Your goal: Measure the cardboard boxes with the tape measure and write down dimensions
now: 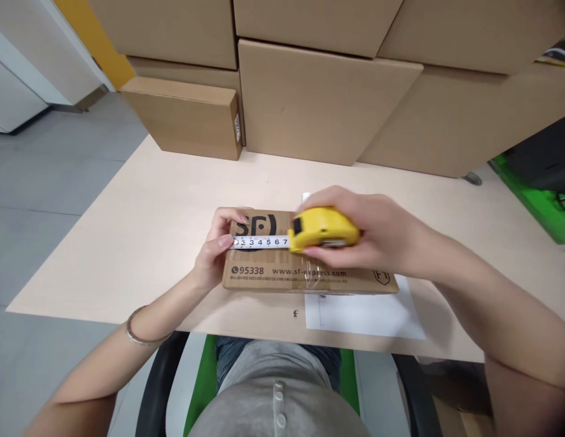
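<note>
A brown cardboard box [282,280] printed with SF lettering lies in front of me on the table. My right hand [368,227] grips a yellow tape measure [328,227] above the middle of the box. From its case a white blade [264,242] runs left across the box top, with numbers up to about 7 showing. My left hand [217,243] is at the box's left end, its thumb pressing the blade's end against the edge and its other fingers around the corner.
A white paper sheet [364,318] lies partly under the box on the pale wooden table [127,243]. Large cardboard boxes [318,103] stand stacked along the back, with a smaller flat box [195,118] at the left. Chair armrests flank me below the table edge.
</note>
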Tool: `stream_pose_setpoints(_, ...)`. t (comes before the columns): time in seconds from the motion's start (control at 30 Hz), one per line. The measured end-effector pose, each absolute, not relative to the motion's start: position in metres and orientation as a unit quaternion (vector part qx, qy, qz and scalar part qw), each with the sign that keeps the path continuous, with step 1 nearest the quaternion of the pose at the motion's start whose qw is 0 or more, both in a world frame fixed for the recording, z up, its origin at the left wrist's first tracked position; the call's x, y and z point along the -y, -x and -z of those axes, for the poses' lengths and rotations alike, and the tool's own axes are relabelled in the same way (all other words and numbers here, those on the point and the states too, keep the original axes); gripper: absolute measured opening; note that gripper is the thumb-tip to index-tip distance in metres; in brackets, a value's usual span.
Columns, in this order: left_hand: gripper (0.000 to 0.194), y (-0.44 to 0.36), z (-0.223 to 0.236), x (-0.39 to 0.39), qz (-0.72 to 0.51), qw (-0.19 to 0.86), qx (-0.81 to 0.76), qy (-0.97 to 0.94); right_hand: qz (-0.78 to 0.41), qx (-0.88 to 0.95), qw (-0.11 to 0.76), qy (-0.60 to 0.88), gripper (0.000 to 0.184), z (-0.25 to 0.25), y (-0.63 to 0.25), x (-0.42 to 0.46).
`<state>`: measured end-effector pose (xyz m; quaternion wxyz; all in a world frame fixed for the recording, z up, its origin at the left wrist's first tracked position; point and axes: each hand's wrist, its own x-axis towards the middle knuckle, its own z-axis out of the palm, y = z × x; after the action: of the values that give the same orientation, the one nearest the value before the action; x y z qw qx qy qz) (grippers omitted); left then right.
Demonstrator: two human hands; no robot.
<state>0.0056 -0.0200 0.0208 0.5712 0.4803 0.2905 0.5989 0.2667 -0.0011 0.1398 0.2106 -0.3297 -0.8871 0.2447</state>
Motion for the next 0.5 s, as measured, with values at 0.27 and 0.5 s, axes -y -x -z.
stream_pose_setpoints(0.27,0.027,-0.001,-0.028,0.017,-0.568,0.596,-0.292,-0.488,-0.260,0.761,0.337,0.489,0.038,-0.109,-0.387,0.036)
stream_pose_setpoints(0.5,0.028,-0.004,-0.031,0.018,-0.572,0.589,-0.312,-0.479,-0.295,0.753,0.361,0.465,0.046,-0.096,-0.387,0.037)
